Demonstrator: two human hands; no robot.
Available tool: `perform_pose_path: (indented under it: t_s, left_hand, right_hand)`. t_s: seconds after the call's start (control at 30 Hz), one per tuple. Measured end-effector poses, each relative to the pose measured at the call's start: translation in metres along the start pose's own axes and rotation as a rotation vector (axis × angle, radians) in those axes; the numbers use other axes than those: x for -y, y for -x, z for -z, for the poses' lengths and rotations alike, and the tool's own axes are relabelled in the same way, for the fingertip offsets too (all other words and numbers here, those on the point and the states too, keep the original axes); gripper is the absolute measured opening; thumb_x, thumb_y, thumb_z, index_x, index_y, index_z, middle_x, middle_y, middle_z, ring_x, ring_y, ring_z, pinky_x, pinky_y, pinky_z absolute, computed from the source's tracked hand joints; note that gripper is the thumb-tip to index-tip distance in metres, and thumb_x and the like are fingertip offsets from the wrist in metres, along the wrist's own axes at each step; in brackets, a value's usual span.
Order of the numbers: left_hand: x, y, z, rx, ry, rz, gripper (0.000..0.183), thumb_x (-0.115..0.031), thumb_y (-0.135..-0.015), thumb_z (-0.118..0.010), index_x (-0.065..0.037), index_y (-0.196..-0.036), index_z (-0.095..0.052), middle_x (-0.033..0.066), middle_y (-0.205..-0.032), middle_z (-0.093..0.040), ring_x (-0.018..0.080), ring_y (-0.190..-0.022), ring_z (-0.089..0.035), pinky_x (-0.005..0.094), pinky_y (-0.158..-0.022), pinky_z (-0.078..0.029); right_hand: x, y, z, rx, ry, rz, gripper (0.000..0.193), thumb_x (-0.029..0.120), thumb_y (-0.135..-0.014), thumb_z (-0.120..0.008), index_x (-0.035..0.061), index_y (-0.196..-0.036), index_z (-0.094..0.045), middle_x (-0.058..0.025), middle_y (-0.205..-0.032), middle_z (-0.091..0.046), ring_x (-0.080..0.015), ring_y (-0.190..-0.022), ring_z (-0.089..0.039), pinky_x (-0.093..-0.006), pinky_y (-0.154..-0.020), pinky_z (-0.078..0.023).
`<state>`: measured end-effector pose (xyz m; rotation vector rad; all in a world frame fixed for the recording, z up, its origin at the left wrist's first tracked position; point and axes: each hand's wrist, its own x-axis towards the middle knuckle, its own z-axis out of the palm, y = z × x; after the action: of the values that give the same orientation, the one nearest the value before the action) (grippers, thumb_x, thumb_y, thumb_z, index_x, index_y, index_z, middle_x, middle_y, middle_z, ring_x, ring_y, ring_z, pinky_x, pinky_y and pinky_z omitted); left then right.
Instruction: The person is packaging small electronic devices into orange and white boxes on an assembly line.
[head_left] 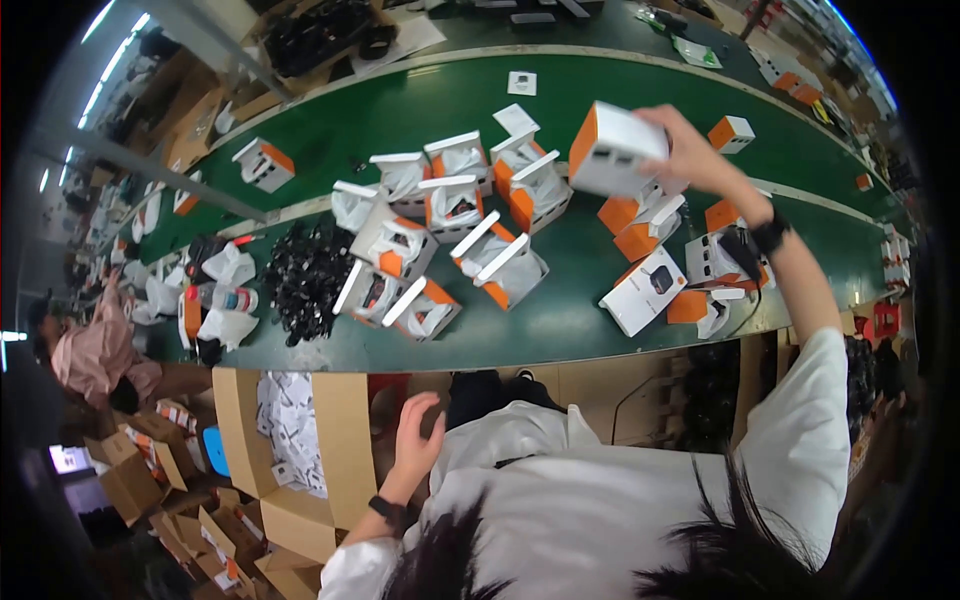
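Note:
My right hand (690, 150) grips a white and orange product box (612, 150) by its right end, above the far part of the green bench. My left hand (418, 435) hangs in front of my body, below the bench edge, with its fingers loosely bent and apart and nothing visible in them. Several open white and orange boxes (453, 205) stand on the bench, with white bags inside and lids up. Below the held box, a closed white box (645, 290) lies tilted among more boxes on the right.
A pile of small black parts (300, 280) lies left of the open boxes. An open carton (240, 430) full of folded white leaflets (292, 420) stands below the bench. Beyond the near bench runs a green strip (400, 105) with a few boxes. A person in pink (95, 345) is at the far left.

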<state>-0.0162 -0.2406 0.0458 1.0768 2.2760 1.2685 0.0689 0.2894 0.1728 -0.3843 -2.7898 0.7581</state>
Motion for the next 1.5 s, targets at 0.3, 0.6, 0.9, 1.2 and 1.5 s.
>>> perform_pose_path:
  t_s: [0.3,0.6,0.9,1.2,1.5]
  left_hand:
    - [0.025,0.044,0.006,0.031,-0.164,0.331,0.017,-0.001,-0.072,-0.06,0.0,-0.088,-0.057,0.0134,-0.093,-0.057,0.0256,-0.085,-0.057,0.0325,-0.078,-0.046]
    - [0.066,0.174,-0.054,0.056,0.15,0.97,0.034,-0.009,-0.078,-0.061,-0.008,-0.11,-0.048,0.0133,-0.105,-0.054,0.0303,-0.094,-0.051,0.0427,-0.089,-0.038]
    - [0.041,0.159,-0.094,-0.014,0.06,0.965,0.021,0.0,-0.076,-0.059,-0.002,-0.097,-0.056,0.0117,-0.104,-0.055,0.0228,-0.091,-0.053,0.0341,-0.082,-0.043]
    - [0.136,0.028,-0.06,0.275,0.047,0.866,0.019,-0.001,-0.076,-0.059,-0.001,-0.094,-0.057,0.0112,-0.099,-0.056,0.0218,-0.085,-0.054,0.033,-0.077,-0.044]
    - [0.15,0.019,-0.046,0.305,0.063,0.93,0.016,-0.001,-0.076,-0.059,-0.001,-0.092,-0.057,0.0107,-0.094,-0.057,0.0207,-0.079,-0.055,0.0319,-0.072,-0.045]
  right_hand:
    - [-0.227,-0.094,0.017,-0.132,0.314,-0.321,0.075,0.005,-0.046,-0.076,0.0065,-0.117,-0.05,-0.0126,-0.112,-0.045,-0.0322,-0.107,-0.045,-0.0342,-0.095,-0.038]
    - [-0.32,-0.098,-0.011,0.15,0.317,-0.438,0.071,-0.002,-0.054,-0.072,0.0121,-0.119,-0.048,-0.0112,-0.118,-0.043,-0.0327,-0.11,-0.046,-0.0393,-0.094,-0.041]
    - [-0.223,-0.233,-0.119,0.528,-0.222,0.014,0.053,0.024,-0.076,-0.066,0.0032,-0.122,-0.048,-0.0171,-0.124,-0.049,-0.0292,-0.116,-0.045,-0.0351,-0.097,-0.036]
    - [-0.24,-0.215,-0.225,0.205,0.302,0.291,0.098,0.054,-0.055,-0.074,0.0114,-0.134,-0.034,-0.0129,-0.124,-0.042,-0.0332,-0.112,-0.038,-0.0448,-0.091,-0.032]
    - [-0.256,-0.213,-0.205,0.236,0.134,0.355,0.059,0.039,-0.066,-0.072,0.0155,-0.117,-0.056,-0.0083,-0.1,-0.047,-0.0279,-0.101,-0.04,-0.0379,-0.089,-0.032]
